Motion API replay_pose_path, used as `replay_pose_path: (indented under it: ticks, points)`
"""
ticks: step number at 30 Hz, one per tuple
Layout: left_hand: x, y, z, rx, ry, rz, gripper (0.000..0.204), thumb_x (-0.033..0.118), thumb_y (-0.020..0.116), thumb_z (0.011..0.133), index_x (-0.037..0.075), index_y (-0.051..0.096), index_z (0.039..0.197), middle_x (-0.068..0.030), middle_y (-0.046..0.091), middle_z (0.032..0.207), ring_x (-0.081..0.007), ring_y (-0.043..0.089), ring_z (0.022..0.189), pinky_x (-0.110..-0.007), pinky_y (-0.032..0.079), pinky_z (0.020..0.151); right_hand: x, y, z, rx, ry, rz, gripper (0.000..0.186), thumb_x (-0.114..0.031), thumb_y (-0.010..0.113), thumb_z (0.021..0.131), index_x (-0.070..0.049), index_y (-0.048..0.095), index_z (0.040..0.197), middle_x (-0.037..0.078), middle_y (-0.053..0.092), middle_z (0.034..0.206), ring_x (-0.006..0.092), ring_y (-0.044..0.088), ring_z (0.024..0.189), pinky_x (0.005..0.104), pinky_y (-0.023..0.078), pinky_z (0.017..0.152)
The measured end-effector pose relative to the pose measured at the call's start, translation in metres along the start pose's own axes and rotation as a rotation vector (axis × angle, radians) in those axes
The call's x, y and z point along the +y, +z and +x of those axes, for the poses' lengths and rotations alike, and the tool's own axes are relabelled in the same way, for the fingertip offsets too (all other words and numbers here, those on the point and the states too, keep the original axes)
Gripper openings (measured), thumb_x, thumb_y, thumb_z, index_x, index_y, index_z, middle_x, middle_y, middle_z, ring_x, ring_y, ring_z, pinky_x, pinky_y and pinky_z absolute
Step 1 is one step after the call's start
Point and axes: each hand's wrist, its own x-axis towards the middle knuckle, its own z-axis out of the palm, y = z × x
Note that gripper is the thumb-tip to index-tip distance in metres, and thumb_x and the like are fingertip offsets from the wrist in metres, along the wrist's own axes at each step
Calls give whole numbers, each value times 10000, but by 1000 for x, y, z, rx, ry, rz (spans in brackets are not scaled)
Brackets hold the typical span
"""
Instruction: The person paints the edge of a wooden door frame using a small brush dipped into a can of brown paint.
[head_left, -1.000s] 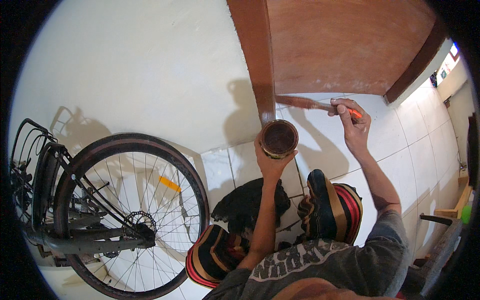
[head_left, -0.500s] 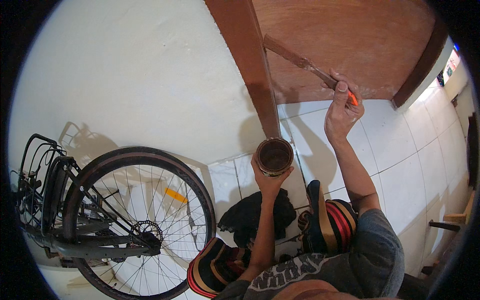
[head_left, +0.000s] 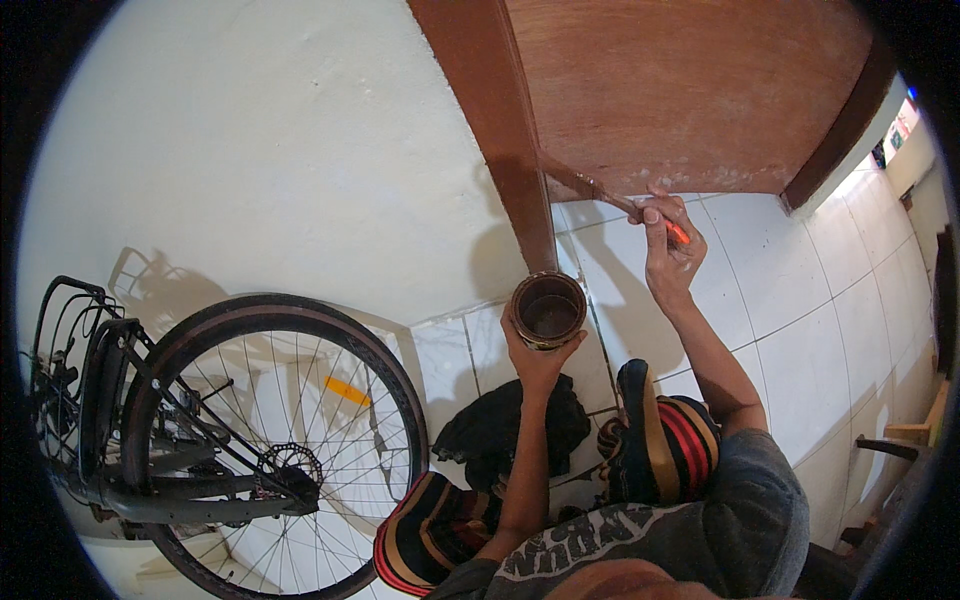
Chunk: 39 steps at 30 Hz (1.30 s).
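In my right hand [head_left: 672, 248] is a paintbrush [head_left: 612, 198] with an orange end to its handle, pinched between thumb and fingers. Its brown bristles reach left to the inner edge of the brown door frame [head_left: 505, 130] and look to be touching it. My left hand [head_left: 540, 362] wraps round a round can [head_left: 549, 310], held open side up below the foot of the frame. Brown coats the can's inside, and some dark paint shows at the bottom. Pale smears mark my right fingers.
A reddish-brown door panel [head_left: 690, 90] stands beyond the frame, next to a cream wall [head_left: 250, 150]. At left is a bicycle wheel [head_left: 270, 310] with its frame and rack. A black cloth [head_left: 465, 430] lies on white floor tiles [head_left: 800, 330]. Wooden furniture [head_left: 905, 435] stands at right.
My right hand and the paintbrush have moved down along the frame's inner edge and slightly left. My left hand keeps the can in nearly the same place.
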Motion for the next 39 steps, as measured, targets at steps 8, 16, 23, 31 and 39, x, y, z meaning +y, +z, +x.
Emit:
replay_pose_path:
  ticks: [8, 16, 23, 31, 39]
  points:
    - [-1, -5, 1, 3, -25, -8, 1073, 211, 958, 510, 37, 332, 1364, -131, 484, 1323, -262, 508, 1215, -401, 408, 1069, -19, 0, 33, -155, -156, -125, 105, -90, 621, 924, -15, 692, 944, 76, 679, 759, 193, 635, 862, 442, 442, 1000]
    - [7, -3, 0, -2, -27, -9, 1100, 245, 964, 509, 38, 322, 1377, -127, 468, 1339, -271, 484, 1242, -411, 394, 1084, -35, 7, 66, 45, -385, 59, 93, -109, 662, 904, -43, 706, 953, 65, 723, 912, 242, 648, 980, 434, 463, 989]
    - [9, -3, -2, -22, -22, 27, 1106, 225, 960, 522, 33, 306, 1394, -133, 464, 1343, -275, 474, 1250, -417, 381, 1092, -3, 12, 22, 64, -191, 22, 98, -87, 641, 912, -35, 669, 990, 77, 712, 895, 220, 648, 905, 475, 458, 999]
    - [5, -5, -2, -11, -54, -6, 1077, 147, 939, 523, 41, 304, 1387, -141, 465, 1347, -279, 486, 1243, -405, 401, 1076, 37, -5, -40, -155, -7, -77, 76, -71, 646, 887, -18, 690, 919, 108, 689, 777, 240, 652, 831, 475, 454, 1000]
    - [4, -4, 1, -2, -22, 31, 1060, 196, 941, 547, 25, 305, 1378, -150, 473, 1327, -278, 495, 1228, -400, 399, 1061, 14, 7, 13, -112, -142, -121, 99, -130, 684, 877, -38, 719, 889, 99, 707, 831, 267, 658, 970, 421, 473, 961]
